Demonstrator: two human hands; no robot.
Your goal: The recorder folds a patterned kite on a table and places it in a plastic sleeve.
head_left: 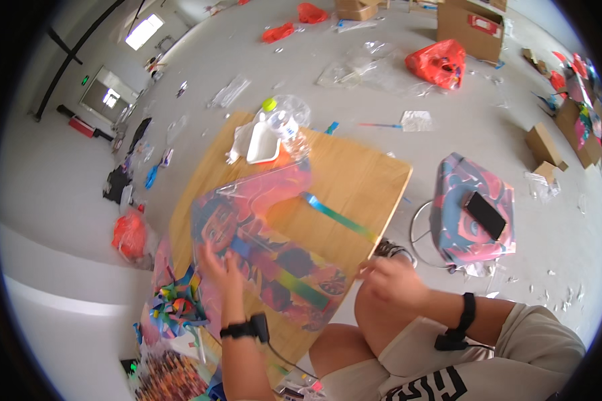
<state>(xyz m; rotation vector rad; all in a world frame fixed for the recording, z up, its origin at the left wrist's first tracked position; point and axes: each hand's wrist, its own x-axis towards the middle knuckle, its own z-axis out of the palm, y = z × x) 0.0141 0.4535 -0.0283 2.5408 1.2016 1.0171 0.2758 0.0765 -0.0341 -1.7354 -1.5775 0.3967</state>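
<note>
A colourful printed plastic sheet [281, 274] lies on the wooden table [354, 167]. My left hand [222, 271] is over its left part, fingers apart and slightly blurred, beside the blue end of a shiny blue-green strip [284, 277]. Another shiny strip [341, 217] runs across bare wood to the table's right edge. Just off that edge, above my knee, my right hand [389, 284] has its fingers curled together. Whatever they may hold is too small to make out.
At the table's far end stand a white tray [263, 144] and a clear bottle [284, 123] with a yellow-green cap. A bunch of coloured strips [178, 301] sits at the left. To the right, a phone [485, 215] rests on a covered stool [451, 194]. Bags and boxes litter the floor.
</note>
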